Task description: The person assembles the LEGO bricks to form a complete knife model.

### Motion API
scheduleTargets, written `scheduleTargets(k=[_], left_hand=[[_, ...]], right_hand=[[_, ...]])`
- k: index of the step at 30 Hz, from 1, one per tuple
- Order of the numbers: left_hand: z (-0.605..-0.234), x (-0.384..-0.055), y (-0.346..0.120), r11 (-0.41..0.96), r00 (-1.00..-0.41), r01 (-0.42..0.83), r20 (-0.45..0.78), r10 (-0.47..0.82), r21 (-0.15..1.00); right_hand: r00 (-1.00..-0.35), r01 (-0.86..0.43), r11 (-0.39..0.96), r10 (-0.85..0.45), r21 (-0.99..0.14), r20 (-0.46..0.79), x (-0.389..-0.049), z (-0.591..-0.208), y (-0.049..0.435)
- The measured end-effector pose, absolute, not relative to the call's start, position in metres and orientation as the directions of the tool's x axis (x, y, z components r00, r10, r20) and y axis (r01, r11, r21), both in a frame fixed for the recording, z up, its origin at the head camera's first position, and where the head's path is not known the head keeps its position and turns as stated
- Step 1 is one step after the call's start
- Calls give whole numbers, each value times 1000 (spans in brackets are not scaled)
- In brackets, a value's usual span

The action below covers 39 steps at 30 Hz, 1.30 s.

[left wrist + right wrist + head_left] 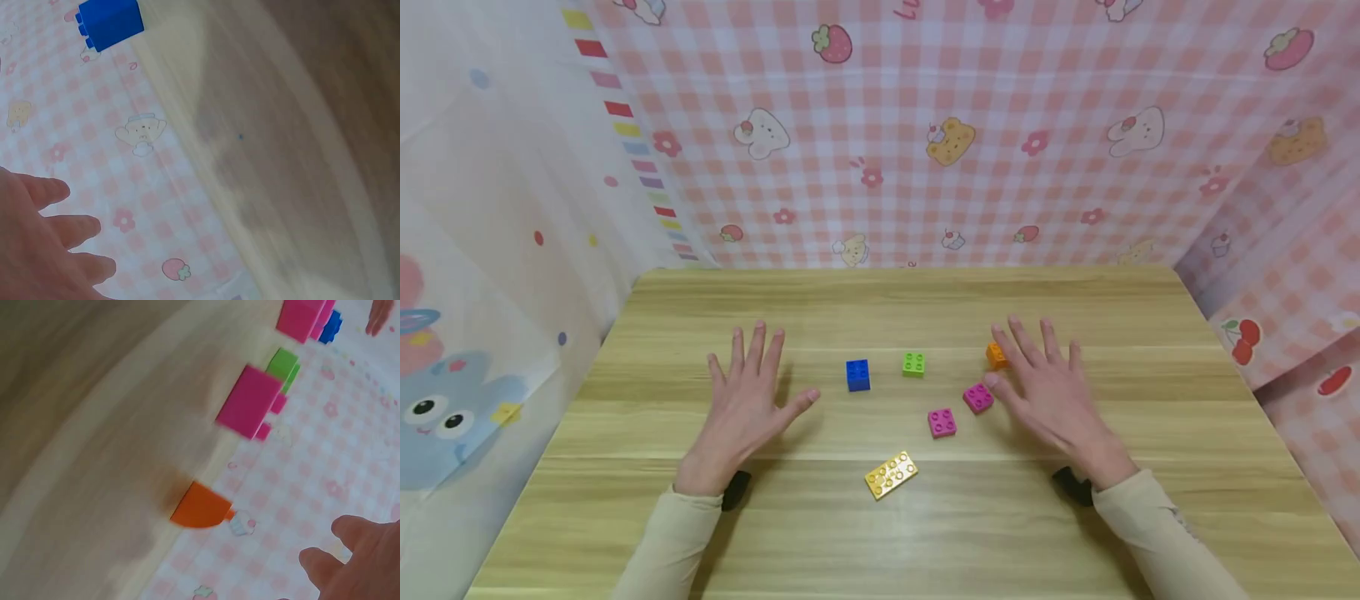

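Both hands are spread over the wooden table with nothing in them. My left hand has its fingers straight and apart, left of a blue building brick. My right hand is spread too, partly covering an orange brick in the head view. By its thumb lies a magenta brick; I cannot tell if they touch. A second magenta brick lies nearer the middle, and a lime green brick behind it. Closer to me is a longer yellow brick with two rows of studs, set at a slant.
The wood-grain table reaches back to a pink checked cloth with cartoon prints. A white patterned cloth hangs at the left, and more checked cloth at the right. A dark strap piece shows at my left wrist.
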<state>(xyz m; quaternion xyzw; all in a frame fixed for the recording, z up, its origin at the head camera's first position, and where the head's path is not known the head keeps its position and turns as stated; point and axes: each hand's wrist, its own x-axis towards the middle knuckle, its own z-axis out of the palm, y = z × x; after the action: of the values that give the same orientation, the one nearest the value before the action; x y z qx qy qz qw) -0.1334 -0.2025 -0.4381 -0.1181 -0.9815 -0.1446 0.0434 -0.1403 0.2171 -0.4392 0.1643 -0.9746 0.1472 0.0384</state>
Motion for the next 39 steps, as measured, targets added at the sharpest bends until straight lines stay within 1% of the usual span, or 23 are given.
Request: scheduleTargets(k=[9,14,18,27,31,35,39], left_hand=[[-439,-122,-195,907,-949,305,167,266,289],[-442,-117,-190,889,-925,372,192,329,267],[-445,-113,-186,879,-906,413,203,370,239],[-449,-108,-181,857,-879,471,195,435,208],[-450,-106,-180,843,-878,479,165,450,247],[-451,-104,-178,813,-868,495,137,477,306],[-452,-103,-177,770,-846,519,98,523,372]], right_hand=[[-905,-422,879,-392,-222,167,-131,-436,192],[-875,-481,845,-447,-234,184,-122,-437,180],[-839,-542,810,-509,-225,192,-116,-440,172],[-785,-618,746,-600,-249,151,-107,-443,156],[-748,-657,702,-654,-276,115,-105,-444,150],[-684,-706,637,-727,-309,64,-103,-443,143],[-616,-757,579,-787,-302,35,-104,-444,137]])
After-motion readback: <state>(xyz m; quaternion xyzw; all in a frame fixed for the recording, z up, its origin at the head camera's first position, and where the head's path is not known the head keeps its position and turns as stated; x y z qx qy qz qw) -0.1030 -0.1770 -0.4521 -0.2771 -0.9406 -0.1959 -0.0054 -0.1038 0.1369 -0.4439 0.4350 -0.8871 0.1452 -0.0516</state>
